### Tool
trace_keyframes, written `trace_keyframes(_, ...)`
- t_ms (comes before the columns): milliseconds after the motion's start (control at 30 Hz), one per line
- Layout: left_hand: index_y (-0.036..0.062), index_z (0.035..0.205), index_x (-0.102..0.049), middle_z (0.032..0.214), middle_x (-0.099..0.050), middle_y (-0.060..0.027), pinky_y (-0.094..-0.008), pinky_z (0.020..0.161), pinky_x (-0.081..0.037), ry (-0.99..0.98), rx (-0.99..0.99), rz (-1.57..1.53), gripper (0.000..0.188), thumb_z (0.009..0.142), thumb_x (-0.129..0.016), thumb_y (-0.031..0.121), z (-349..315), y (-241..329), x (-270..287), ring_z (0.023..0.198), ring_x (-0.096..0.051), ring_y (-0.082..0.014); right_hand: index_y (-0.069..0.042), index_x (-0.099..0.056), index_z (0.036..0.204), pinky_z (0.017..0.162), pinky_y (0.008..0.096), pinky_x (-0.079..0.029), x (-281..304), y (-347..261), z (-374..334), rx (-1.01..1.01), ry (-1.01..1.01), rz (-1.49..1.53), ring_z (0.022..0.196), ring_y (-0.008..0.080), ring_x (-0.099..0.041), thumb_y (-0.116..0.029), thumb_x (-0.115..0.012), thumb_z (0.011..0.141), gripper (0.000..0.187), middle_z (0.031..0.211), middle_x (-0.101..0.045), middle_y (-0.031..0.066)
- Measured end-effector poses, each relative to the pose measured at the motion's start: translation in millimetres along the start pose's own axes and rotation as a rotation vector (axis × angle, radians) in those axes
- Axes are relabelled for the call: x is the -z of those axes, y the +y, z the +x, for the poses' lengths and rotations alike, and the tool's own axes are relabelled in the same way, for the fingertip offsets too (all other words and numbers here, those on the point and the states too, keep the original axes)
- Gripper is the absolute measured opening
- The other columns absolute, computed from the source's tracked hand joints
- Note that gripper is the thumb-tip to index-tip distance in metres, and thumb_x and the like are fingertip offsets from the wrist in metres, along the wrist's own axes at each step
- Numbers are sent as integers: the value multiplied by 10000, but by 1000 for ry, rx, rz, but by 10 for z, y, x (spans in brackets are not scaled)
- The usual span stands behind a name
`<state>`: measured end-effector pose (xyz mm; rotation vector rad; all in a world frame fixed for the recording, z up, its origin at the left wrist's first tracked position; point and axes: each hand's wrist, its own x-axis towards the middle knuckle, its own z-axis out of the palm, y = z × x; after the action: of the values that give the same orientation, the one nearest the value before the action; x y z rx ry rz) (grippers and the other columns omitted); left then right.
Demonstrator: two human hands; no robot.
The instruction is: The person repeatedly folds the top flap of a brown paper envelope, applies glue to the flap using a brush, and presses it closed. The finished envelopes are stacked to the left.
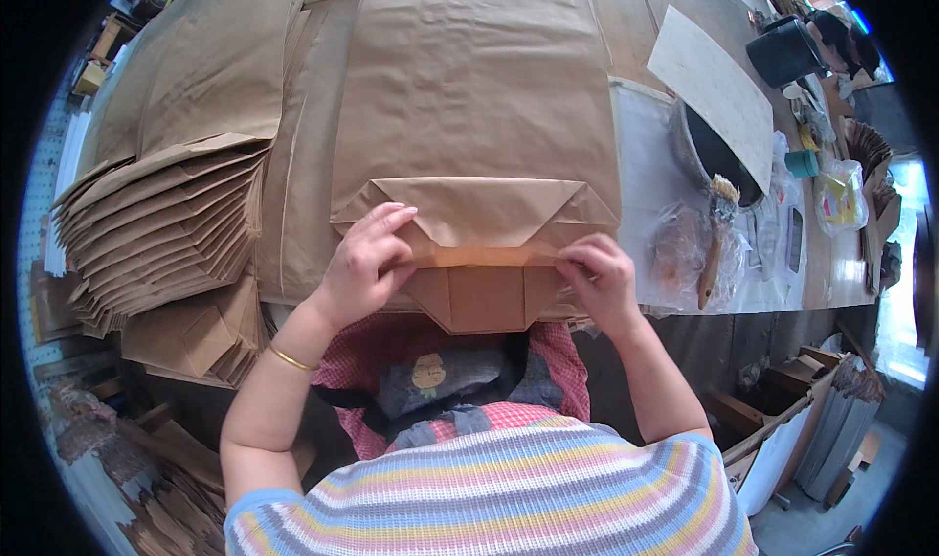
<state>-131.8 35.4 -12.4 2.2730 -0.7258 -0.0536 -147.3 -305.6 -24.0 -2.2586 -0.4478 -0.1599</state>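
A large brown paper bag (474, 87) lies flat on the table before me, its folded bottom end towards my body. My left hand (367, 263) has the left end of a crease across that bottom between thumb and fingers, with the index finger stretched over the upper fold. At the crease's right end, my right hand (599, 270) pinches the paper. Between the hands a strip along the crease glows orange. A flap (486, 298) with slanted corners hangs past the table's near edge. The far fold (484, 194) rests flat.
To the left sits a fanned stack of folded paper bags (166, 233). On the right, a brush (717, 238) lies on plastic wrap beside a dark round tub (704, 145) partly covered by a pale board (709, 82). A dark bucket (785, 51) stands farther back.
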Motion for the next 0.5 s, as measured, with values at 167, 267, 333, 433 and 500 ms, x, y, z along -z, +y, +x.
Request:
trace_keyframes(167, -1, 732, -546, 832, -530, -120, -429, 736, -436, 235, 380, -186, 178, 802, -701, 53, 280, -22, -150, 816, -539, -292, -14, -686, 805, 648, 350, -476, -114, -39, 412, -191, 9, 69, 752, 257, -579, -128, -757, 764, 141, 776, -602, 100)
trace_keyframes(267, 4, 746, -500, 840, -530, -116, -413, 698, -420, 296, 253, 111, 209, 830, -686, 49, 293, -105, -300, 785, -518, -292, -28, -667, 749, 655, 373, -480, -233, 75, 449, -145, 53, -41, 736, 271, -589, -178, -771, 760, 182, 751, -605, 93)
trace_keyframes(333, 23, 731, -482, 819, -537, -124, -449, 697, -423, 337, 321, 225, 298, 833, -717, 174, 375, -56, -334, 779, -534, -326, -41, -646, 701, 651, 384, -483, -259, 56, 469, -201, 43, -84, 720, 273, -600, -232, -784, 753, 242, 755, -616, 84)
trace_keyframes(433, 38, 741, -511, 792, -581, -130, -462, 682, -450, 344, 502, 377, 361, 814, -744, 304, 560, 2, -357, 774, -576, -341, -72, -618, 647, 622, 399, -490, -314, -70, 681, -318, 30, -350, 680, 270, -624, -373, -776, 751, 355, 750, -640, 70)
trace_keyframes(500, 48, 743, -529, 773, -609, -138, -462, 662, -470, 317, 597, 485, 406, 796, -753, 382, 675, -25, -380, 765, -603, -348, -84, -611, 635, 600, 404, -491, -387, -127, 816, -384, 28, -489, 665, 273, -635, -455, -754, 746, 412, 733, -648, 66)
